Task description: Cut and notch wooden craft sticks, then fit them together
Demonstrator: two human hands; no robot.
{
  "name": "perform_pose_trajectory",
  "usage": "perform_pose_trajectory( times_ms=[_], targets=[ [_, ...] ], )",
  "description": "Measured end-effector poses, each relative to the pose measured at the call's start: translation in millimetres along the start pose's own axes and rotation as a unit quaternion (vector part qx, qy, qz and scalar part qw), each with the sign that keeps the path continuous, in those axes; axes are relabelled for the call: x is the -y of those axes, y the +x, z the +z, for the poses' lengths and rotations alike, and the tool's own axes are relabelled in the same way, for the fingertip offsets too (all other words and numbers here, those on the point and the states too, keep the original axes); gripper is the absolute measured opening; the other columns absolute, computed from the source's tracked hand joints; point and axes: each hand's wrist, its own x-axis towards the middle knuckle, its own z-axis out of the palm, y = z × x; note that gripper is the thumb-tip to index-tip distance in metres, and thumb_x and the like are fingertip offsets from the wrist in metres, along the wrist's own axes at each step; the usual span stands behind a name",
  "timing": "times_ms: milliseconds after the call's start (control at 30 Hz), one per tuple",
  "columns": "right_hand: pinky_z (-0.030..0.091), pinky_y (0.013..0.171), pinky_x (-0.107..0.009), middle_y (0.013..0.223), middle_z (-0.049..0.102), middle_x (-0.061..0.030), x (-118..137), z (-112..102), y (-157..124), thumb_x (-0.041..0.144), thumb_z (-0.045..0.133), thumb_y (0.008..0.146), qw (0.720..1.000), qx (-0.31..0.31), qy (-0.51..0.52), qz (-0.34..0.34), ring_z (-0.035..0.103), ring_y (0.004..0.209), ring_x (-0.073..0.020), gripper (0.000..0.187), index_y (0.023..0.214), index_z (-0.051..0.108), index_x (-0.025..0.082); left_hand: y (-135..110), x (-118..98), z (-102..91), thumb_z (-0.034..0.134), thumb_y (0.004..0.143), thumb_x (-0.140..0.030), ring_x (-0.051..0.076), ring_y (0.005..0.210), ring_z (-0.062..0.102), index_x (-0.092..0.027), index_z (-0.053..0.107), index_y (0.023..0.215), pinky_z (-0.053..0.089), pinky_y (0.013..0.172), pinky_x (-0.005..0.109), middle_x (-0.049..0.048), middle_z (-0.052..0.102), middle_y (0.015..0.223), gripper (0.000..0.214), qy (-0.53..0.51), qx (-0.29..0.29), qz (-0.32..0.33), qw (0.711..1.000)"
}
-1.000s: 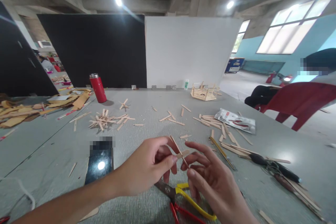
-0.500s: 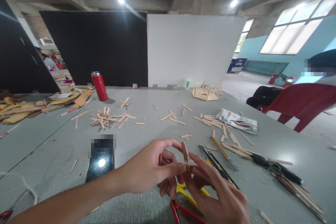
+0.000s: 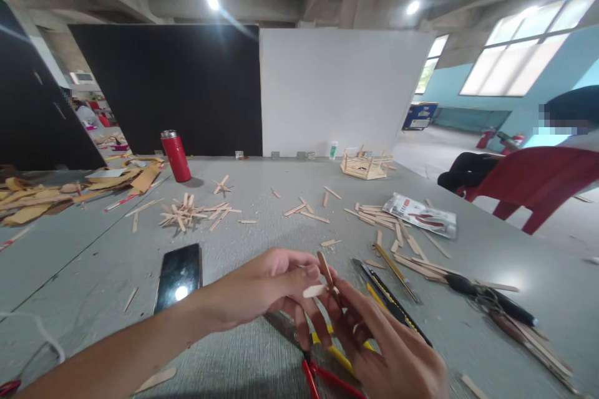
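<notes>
Two small wooden craft sticks meet in a cross between my hands: a tilted, darker stick [image 3: 324, 265] and a short pale stick [image 3: 313, 291] pointing left. My right hand [image 3: 381, 340] pinches them near the crossing. From the left, my left hand [image 3: 281, 280] has its curled fingers at the tilted stick, thumb raised beside it. Below the hands lie a red-handled tool [image 3: 311, 380] and a yellow-handled tool [image 3: 340, 358], both partly hidden. A black and yellow utility knife [image 3: 393, 300] and brass-coloured tweezers [image 3: 397, 271] rest beyond my right hand.
Loose stick pieces [image 3: 182, 212] are scattered across the grey table. A phone [image 3: 175, 271], red bottle [image 3: 176, 159], white packet [image 3: 423, 215], dark-handled tools [image 3: 491, 299] and a small stick-built frame [image 3: 365, 165] stand or lie around. A person sits on a red chair [image 3: 538, 177] at right.
My left thumb has lifted off the crossing, and the pale stick now shows. The hands have shifted slightly, with the right fingers closer round the sticks.
</notes>
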Motion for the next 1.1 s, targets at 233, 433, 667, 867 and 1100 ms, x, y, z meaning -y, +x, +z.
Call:
perform_pose_trajectory(
  times_ms=[233,433,667,867,1100],
  targets=[
    [0.063,0.065,-0.018,0.095,0.077,0.0013,5.3,-9.0,9.9,0.017,0.053,0.102,0.999,0.026,-0.007,-0.021,0.076,0.067,-0.0135,0.068,0.160,0.026,0.039,1.4,0.7,-4.4,0.069,0.095,-0.027,0.018,0.084,0.072,-0.014,0.069,0.122,0.057,0.067,0.025,0.0135,0.069,0.106,0.030,0.012,0.026,0.026,0.999],
    [0.063,0.073,-0.019,0.096,0.079,-0.0007,7.4,-8.1,10.3,0.022,0.056,0.101,0.998,0.011,-0.062,-0.009,0.075,0.063,-0.0135,0.039,0.139,0.045,0.029,0.2,0.6,-2.4,0.066,0.096,-0.023,0.016,0.079,0.071,-0.013,0.071,0.115,0.056,0.055,0.019,0.0129,0.071,0.104,0.022,0.035,0.015,0.023,0.999],
    [0.057,0.062,-0.014,0.078,0.070,0.0041,6.0,-5.4,13.3,0.021,0.054,0.103,0.999,-0.015,-0.035,-0.023,0.066,0.053,-0.0081,0.012,0.113,0.057,0.026,1.2,3.6,-4.7,0.078,0.087,-0.021,0.020,0.081,0.076,-0.017,0.065,0.125,0.064,0.064,0.028,0.0098,0.071,0.101,0.041,-0.006,0.002,0.007,1.000],
    [0.055,0.069,-0.013,0.091,0.072,0.0016,1.0,-5.1,10.8,0.016,0.054,0.102,0.999,-0.014,-0.001,-0.033,0.071,0.070,-0.0073,0.013,0.112,0.059,0.024,-0.1,9.5,-4.5,0.082,0.083,-0.022,0.021,0.087,0.077,-0.014,0.070,0.113,0.064,0.077,0.032,0.0105,0.073,0.101,0.033,-0.020,-0.019,-0.005,1.000],
    [0.054,0.063,-0.015,0.086,0.072,0.0020,2.0,-3.9,15.7,0.013,0.053,0.101,0.999,-0.014,-0.006,-0.036,0.069,0.066,-0.0073,0.014,0.109,0.059,0.023,0.7,9.0,-1.1,0.080,0.084,-0.020,0.018,0.079,0.076,-0.011,0.072,0.104,0.063,0.075,0.031,0.0108,0.074,0.094,0.023,-0.009,-0.052,0.011,0.999]
  ],
)
